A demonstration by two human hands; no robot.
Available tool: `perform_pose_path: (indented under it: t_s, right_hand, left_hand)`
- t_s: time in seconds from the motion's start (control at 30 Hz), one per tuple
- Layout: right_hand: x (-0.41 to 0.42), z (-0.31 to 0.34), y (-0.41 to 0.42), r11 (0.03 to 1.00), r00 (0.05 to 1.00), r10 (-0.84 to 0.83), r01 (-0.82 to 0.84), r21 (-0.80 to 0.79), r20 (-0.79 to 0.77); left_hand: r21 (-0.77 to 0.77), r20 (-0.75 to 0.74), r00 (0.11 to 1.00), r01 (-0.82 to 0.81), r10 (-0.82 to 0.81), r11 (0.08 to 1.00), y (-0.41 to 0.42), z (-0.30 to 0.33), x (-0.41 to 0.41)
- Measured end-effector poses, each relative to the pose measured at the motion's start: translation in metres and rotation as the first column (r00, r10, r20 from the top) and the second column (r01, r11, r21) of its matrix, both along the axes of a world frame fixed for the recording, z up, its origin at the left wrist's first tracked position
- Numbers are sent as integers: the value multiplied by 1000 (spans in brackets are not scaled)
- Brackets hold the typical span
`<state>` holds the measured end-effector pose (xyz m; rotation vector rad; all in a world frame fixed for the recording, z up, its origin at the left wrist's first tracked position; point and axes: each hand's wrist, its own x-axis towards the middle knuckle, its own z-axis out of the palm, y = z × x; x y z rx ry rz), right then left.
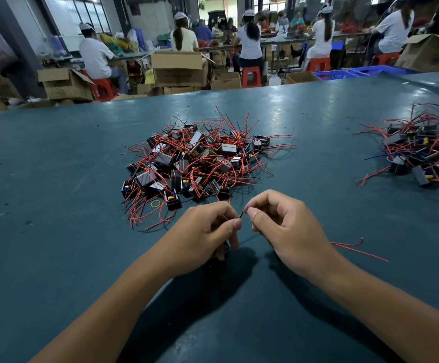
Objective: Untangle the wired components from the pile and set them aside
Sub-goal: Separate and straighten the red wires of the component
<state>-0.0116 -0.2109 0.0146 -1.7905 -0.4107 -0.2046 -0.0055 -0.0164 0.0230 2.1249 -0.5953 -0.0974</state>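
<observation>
Both hands — left hand (207, 231), right hand (283, 226) — pinch one red wire (240, 215) before the pile (194, 161), perhaps hiding a component.

Second pile of wired components (422, 150), right of the main pile (194, 163): cut off by the right edge; dark component (225, 248) near of that pile: mostly hidden under the left hand (205, 231), form indeterminate; workers beyond: blurred.
</observation>
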Motion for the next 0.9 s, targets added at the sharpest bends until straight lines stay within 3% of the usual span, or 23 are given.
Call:
perform_pose_path:
  t_s: [0.57,0.9]
  right_hand:
    - [0,0,5,998,1000,-23,24,56,-14]
    - [3,-1,7,998,998,-63,63,22,23]
  left_hand:
    - [-110,-124,992,-32,18,993,-6,1,1]
    - [-167,-124,992,-35,14,985,-7,-1,2]
